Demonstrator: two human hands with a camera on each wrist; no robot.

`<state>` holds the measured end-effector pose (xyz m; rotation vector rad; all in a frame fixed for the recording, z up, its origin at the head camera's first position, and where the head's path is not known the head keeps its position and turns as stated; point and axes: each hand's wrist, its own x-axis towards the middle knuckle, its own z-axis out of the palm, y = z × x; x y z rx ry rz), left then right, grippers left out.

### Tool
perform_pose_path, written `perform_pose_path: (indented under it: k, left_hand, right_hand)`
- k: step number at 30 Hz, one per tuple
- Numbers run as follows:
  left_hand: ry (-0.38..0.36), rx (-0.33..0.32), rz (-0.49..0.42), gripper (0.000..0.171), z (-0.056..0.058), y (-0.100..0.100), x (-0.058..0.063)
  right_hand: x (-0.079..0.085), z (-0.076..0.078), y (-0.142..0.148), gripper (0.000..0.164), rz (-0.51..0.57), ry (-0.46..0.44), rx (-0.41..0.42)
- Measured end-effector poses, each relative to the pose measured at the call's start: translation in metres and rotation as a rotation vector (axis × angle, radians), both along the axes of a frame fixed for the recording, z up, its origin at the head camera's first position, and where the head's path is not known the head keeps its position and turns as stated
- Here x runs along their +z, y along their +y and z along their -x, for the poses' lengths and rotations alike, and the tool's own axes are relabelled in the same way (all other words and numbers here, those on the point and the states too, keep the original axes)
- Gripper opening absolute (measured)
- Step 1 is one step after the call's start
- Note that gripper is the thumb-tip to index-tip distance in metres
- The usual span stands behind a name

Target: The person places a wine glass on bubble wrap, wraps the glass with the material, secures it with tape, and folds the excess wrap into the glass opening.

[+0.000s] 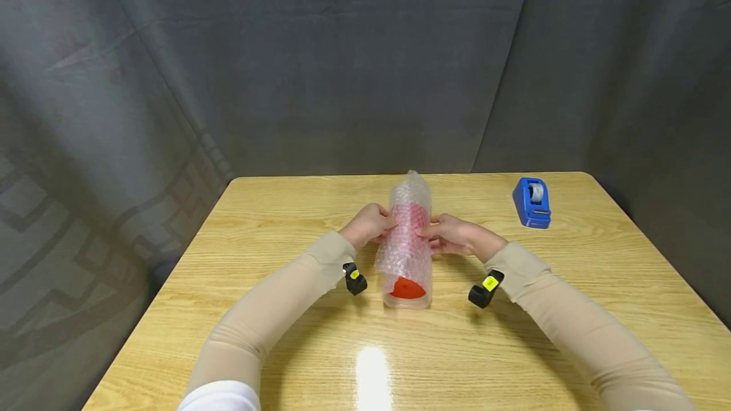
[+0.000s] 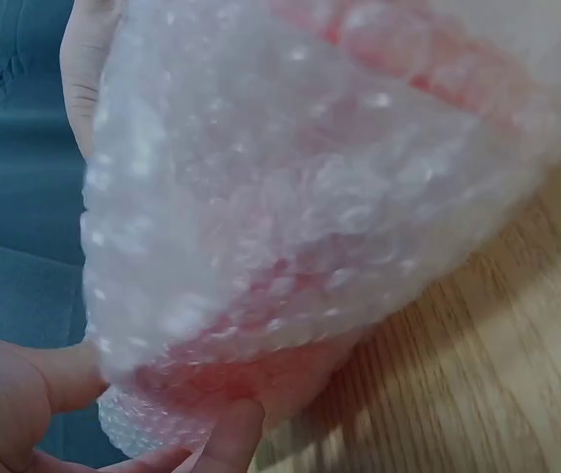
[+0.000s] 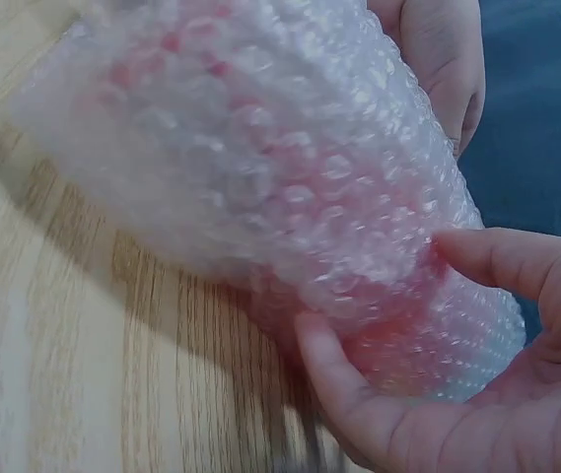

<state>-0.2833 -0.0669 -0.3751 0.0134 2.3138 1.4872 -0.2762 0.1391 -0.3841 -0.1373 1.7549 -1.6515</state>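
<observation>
A roll of bubble wrap (image 1: 407, 252) lies lengthwise on the table, wound around a red object (image 1: 407, 288) whose rounded end shows inside the near opening. The rest of that object appears only as pink through the bubbles, so its kind is hidden. My left hand (image 1: 370, 224) grips the roll's left side, thumb on the wrap (image 2: 231, 246). From the right, my right hand (image 1: 455, 235) holds the same roll between thumb and fingers, and in the right wrist view its fingertips press into the bubbles (image 3: 339, 187).
A blue tape dispenser (image 1: 532, 203) with a roll of clear tape stands at the back right of the wooden table (image 1: 308, 360). Grey curtains (image 1: 342, 68) hang behind the table's far edge and along its sides.
</observation>
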Motion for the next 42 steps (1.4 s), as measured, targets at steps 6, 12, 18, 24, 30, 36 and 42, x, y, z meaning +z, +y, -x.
perform_pose_path:
  k: [6,12,18,24,30,36,42]
  left_hand:
    - [0.061,-0.005,0.013,0.028,-0.003,0.001,0.003]
    - [0.100,-0.021,-0.012,0.029,-0.005,0.005,0.003]
    - [0.098,-0.027,-0.050,0.035,-0.006,0.008,0.003]
    - [0.084,-0.018,-0.035,0.043,-0.005,0.010,0.003]
    - [0.098,-0.016,0.000,0.042,-0.005,0.010,0.004]
    - [0.106,-0.012,0.013,0.039,-0.005,0.011,0.004]
    - [0.093,-0.010,0.000,0.038,-0.006,0.012,0.003]
  right_hand:
    - [-0.001,0.000,0.001,0.050,-0.013,0.005,0.008]
    - [-0.001,0.001,0.003,0.029,-0.023,0.017,0.027]
    - [-0.002,0.002,0.004,0.030,-0.039,0.029,0.029]
    - [-0.001,0.002,0.003,0.035,-0.056,0.029,0.027]
    - [-0.001,0.004,0.003,0.017,-0.142,0.106,0.029]
    - [0.000,0.004,0.001,0.011,-0.099,0.065,-0.003]
    - [0.002,0.004,-0.002,0.021,-0.075,-0.022,-0.083]
